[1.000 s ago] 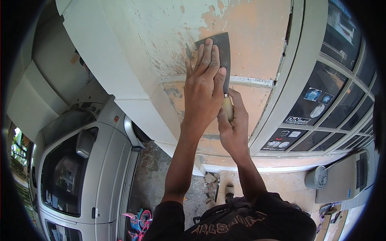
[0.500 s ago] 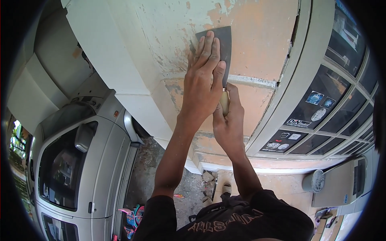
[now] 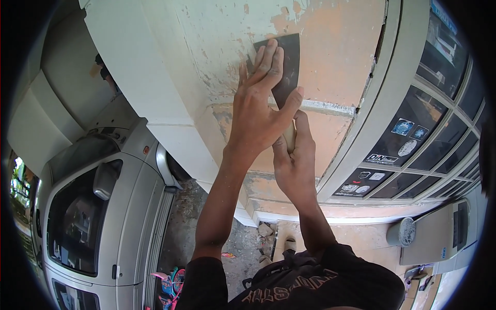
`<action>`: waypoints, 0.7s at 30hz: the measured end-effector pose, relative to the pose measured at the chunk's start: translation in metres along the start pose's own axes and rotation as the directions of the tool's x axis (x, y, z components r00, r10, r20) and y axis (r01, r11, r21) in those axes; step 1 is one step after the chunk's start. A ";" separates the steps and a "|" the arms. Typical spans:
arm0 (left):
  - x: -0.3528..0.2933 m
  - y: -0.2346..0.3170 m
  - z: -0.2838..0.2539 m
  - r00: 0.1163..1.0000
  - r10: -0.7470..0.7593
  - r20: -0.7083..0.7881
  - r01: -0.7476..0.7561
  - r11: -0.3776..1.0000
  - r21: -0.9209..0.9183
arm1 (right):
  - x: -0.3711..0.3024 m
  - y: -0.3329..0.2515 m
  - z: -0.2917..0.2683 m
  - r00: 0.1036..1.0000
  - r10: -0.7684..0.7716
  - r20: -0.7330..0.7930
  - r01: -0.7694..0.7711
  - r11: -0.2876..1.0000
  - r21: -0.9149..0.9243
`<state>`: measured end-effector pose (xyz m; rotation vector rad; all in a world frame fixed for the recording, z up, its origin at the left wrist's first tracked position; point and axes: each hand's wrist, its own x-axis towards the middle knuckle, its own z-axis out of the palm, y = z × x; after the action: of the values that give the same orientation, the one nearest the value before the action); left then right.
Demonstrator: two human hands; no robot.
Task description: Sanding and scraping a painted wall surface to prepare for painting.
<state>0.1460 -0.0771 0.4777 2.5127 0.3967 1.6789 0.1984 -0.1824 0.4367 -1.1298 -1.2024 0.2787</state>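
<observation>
My right hand [image 3: 296, 170] is closed round the pale handle of a wide-bladed scraper [image 3: 290, 59]. Its dark blade lies against a wall [image 3: 333, 62] whose whitish paint is partly gone, with peach-coloured patches showing. On the blade rests my left hand [image 3: 253, 116], fingers stretched toward its far edge and thumb spread out to the right, over the base of the blade. Most of the handle and the blade's left part are hidden by my hands. Below them runs a ledge [image 3: 330, 107] with chipped white paint.
On the left stands a silver car [image 3: 132, 206]. A paned window [image 3: 408, 129] with stickers is at the right. Broken rubble [image 3: 265, 230] lies by the wall's foot. A grey bucket [image 3: 401, 233] stands beside a pale appliance [image 3: 439, 232]. Another person [image 3: 105, 75] is partly visible beyond the car.
The scraper has shifted very slightly right. My left thumb has swung outward and down from the blade, and the left fingers have spread a little. The person beyond the car shows more.
</observation>
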 end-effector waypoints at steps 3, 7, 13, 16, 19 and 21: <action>0.001 0.003 -0.003 1.000 -0.005 -0.007 0.005 1.000 -0.012 | -0.002 -0.002 0.003 0.999 -0.021 -0.036 0.021 1.000 -0.010; -0.005 0.001 0.003 0.999 -0.037 0.035 0.037 0.999 -0.006 | -0.003 0.016 0.003 0.998 -0.044 -0.043 0.045 0.999 0.010; -0.007 0.008 0.002 1.000 -0.001 0.031 0.001 1.000 -0.019 | -0.008 0.016 0.005 0.983 -0.129 -0.130 0.134 0.991 0.027; -0.001 0.002 -0.003 0.999 0.032 0.028 -0.032 0.999 0.011 | -0.002 0.003 0.001 1.000 0.003 -0.023 -0.003 1.000 0.019; 0.000 0.007 -0.004 1.000 -0.001 0.025 0.001 1.000 -0.002 | -0.005 -0.003 -0.002 1.000 0.013 -0.024 -0.012 0.999 0.030; -0.005 0.008 0.005 0.999 -0.004 0.055 0.004 1.000 -0.003 | -0.008 0.006 -0.007 0.998 0.048 -0.031 -0.047 0.998 0.034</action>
<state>0.1503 -0.0859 0.4734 2.5475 0.3941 1.6043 0.2031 -0.1889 0.4271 -1.1312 -1.1408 0.3146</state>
